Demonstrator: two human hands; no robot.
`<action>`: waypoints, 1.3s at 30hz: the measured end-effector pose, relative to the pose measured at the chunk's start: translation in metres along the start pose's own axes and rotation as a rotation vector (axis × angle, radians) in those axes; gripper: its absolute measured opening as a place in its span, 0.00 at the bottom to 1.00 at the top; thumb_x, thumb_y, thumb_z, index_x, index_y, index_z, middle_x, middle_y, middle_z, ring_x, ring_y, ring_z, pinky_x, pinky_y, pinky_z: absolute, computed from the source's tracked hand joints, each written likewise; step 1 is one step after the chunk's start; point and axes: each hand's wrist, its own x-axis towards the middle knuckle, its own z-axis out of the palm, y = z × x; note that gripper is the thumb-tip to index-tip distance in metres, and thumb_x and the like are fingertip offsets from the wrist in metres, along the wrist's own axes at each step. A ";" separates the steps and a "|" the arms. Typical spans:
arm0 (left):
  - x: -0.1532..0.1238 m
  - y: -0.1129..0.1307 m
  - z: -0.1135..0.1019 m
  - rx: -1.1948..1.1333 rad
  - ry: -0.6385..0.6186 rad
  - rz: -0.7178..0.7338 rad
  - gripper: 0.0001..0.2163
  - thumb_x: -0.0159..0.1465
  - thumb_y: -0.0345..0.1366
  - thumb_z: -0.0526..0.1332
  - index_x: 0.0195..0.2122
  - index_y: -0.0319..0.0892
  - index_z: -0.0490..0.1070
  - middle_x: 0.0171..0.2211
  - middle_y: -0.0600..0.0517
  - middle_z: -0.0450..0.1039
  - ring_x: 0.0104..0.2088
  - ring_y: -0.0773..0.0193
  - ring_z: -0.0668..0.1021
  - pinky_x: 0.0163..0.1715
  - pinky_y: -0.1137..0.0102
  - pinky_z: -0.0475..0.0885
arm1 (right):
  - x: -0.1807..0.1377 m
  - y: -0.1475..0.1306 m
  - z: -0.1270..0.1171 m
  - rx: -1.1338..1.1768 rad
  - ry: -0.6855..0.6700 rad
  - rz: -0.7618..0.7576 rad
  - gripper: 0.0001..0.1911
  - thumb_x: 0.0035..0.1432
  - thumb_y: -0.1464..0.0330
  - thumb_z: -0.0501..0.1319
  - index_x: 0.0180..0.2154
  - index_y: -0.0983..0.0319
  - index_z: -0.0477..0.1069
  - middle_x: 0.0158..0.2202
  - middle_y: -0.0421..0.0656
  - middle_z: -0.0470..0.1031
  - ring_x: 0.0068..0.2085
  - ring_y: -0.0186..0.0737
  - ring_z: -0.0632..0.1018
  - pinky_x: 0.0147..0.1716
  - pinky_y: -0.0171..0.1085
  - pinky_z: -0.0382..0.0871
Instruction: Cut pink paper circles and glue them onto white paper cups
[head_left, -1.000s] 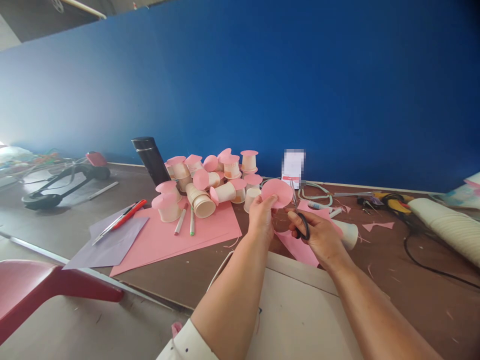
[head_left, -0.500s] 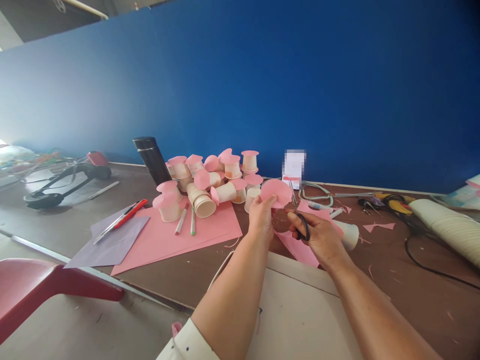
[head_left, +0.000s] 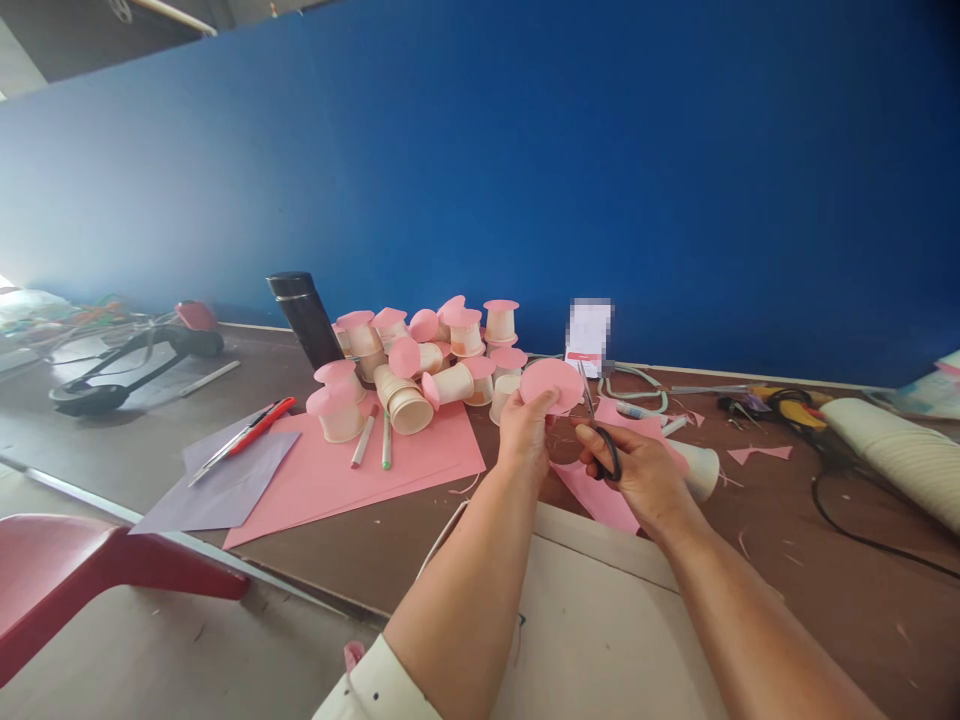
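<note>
My left hand (head_left: 523, 432) pinches a round pink paper disc (head_left: 553, 383) and holds it up above the brown table (head_left: 795, 560). My right hand (head_left: 634, 468) grips black-handled scissors (head_left: 598, 432), whose blades point up at the disc's right edge. Under my hands lie pink paper offcuts (head_left: 600, 495). A white paper cup (head_left: 699, 471) lies on its side just right of my right hand.
A heap of paper cups with pink lids (head_left: 420, 360) sits on a pink sheet (head_left: 352, 470) with two pens (head_left: 373, 440). A black flask (head_left: 304, 318), purple paper (head_left: 217, 485), a red cutter (head_left: 247, 432), cables (head_left: 840, 500), a cup stack (head_left: 896, 450) and a red chair (head_left: 82, 575) surround them.
Hardly anything differs; the disc and both hands shifted very slightly, the view a touch.
</note>
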 end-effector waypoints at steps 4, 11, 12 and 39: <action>0.002 -0.002 -0.001 0.002 -0.006 0.014 0.13 0.48 0.29 0.69 0.35 0.39 0.71 0.30 0.53 0.74 0.27 0.72 0.73 0.27 0.76 0.64 | 0.000 0.001 -0.001 0.000 -0.006 0.010 0.29 0.49 0.47 0.66 0.45 0.61 0.80 0.25 0.41 0.73 0.26 0.34 0.72 0.24 0.33 0.64; 0.001 0.001 0.000 0.006 0.009 0.006 0.14 0.47 0.28 0.70 0.35 0.41 0.71 0.29 0.54 0.73 0.28 0.72 0.74 0.28 0.76 0.65 | -0.001 0.000 -0.001 -0.025 -0.003 -0.008 0.30 0.50 0.45 0.65 0.43 0.61 0.81 0.24 0.41 0.73 0.26 0.35 0.72 0.24 0.33 0.64; 0.001 0.001 0.000 0.004 0.007 0.007 0.14 0.47 0.28 0.70 0.35 0.41 0.71 0.29 0.54 0.73 0.28 0.72 0.74 0.28 0.77 0.65 | -0.001 -0.001 0.000 -0.026 -0.005 -0.011 0.30 0.50 0.45 0.65 0.43 0.61 0.81 0.24 0.41 0.73 0.26 0.35 0.72 0.24 0.33 0.65; 0.002 0.001 0.000 -0.036 0.028 -0.002 0.12 0.50 0.27 0.68 0.35 0.41 0.71 0.32 0.53 0.75 0.29 0.72 0.75 0.29 0.78 0.67 | 0.001 0.004 -0.001 -0.009 -0.008 0.013 0.32 0.48 0.45 0.66 0.45 0.62 0.80 0.24 0.41 0.73 0.25 0.35 0.72 0.24 0.33 0.65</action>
